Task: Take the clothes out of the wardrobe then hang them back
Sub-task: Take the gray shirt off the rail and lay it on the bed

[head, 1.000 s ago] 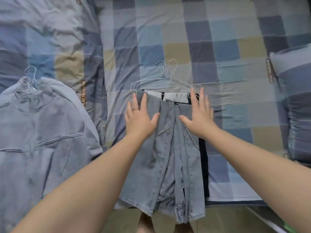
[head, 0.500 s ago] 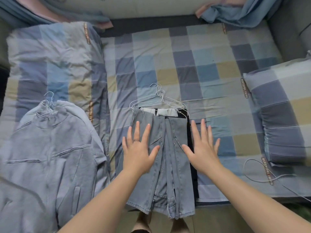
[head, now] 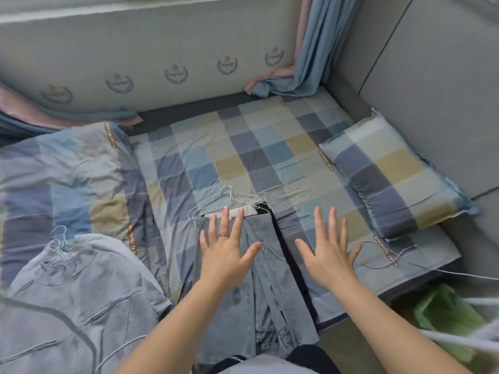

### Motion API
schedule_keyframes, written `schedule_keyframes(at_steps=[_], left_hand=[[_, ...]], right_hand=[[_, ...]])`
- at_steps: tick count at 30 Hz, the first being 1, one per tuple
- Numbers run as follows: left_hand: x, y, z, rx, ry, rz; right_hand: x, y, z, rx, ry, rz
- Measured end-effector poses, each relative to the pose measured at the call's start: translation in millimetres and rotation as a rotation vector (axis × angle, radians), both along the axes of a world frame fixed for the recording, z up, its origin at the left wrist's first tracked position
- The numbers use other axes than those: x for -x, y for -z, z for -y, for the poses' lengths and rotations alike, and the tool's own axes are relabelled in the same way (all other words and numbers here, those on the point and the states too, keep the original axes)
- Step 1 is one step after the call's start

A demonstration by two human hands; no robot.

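Folded light-blue jeans (head: 266, 298) lie on the checked bed sheet (head: 243, 147), stacked over a dark garment, with several wire hangers (head: 229, 194) at their top end. My left hand (head: 225, 248) is spread flat over the upper left of the jeans, a ring on one finger. To the right of the jeans, my right hand (head: 328, 248) hovers with its fingers apart and nothing in it. A light-blue jacket (head: 67, 292) on wire hangers (head: 58, 242) lies at the lower left.
A checked pillow (head: 388, 174) lies at the right, a rumpled checked quilt (head: 62, 171) at the left. A thin white cable (head: 391, 252) crosses the bed's right edge. Curtains (head: 305, 49) hang at the back. A green bag (head: 448, 314) sits on the floor.
The camera has tilted up and back, showing the wall and curtains. Both hands have drawn back from the jeans' top; the right hand has moved off the jeans to the right.
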State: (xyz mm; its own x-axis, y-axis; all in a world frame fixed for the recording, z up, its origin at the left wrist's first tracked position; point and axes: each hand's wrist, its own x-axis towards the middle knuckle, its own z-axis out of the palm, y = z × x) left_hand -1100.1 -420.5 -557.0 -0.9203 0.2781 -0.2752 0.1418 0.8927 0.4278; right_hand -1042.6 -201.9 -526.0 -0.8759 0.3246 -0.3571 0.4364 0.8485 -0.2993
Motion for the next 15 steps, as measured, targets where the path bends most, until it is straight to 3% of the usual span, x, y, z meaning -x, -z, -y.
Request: schedule_keyframes(at_steps=[7,15], left_hand=[[-20.1,-2.2,-14.2,-0.023,0.246,-0.003],[-83.5,-13.2,-94.7,-0.057,0.641,-0.024]], right_hand=[[-81.1,-5.0,18.1,-0.053,0.230,0.058],[-195.9,-22.6,-5.8,-0.137,0.559,0.059]])
